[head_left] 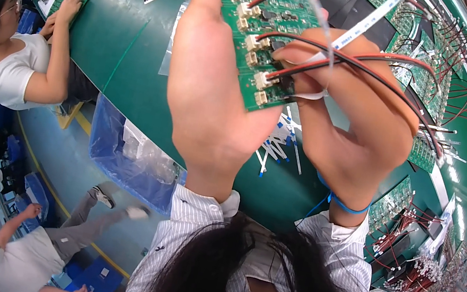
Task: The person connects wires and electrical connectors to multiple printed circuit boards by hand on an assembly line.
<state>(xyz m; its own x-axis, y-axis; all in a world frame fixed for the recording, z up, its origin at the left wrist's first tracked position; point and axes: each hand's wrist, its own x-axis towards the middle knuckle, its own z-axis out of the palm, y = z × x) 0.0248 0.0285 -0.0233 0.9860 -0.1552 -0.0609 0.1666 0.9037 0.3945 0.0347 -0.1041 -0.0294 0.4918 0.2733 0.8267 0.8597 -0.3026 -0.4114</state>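
Observation:
My left hand [210,99] is wrapped around a green circuit board panel [290,17], holding it up close with its edge resting in the crook of the thumb. A row of small white connectors lines the board, and red-and-black wire leads [382,58] plugged into several of them trail to the right over my right hand. My right hand [366,118] is closed at the board's lower right part, pinching a white flat ribbon cable [367,23] that runs up past the fingers. Its lower end at the board is partly hidden by the fingertips.
Loose ribbon cables with blue ends [282,144] lie on the green table [125,19] beneath the board. More wired boards [436,99] and wire bundles [417,276] cover the right side. A blue plastic-lined bin [133,161] stands by the table edge. A co-worker [30,59] sits at the left.

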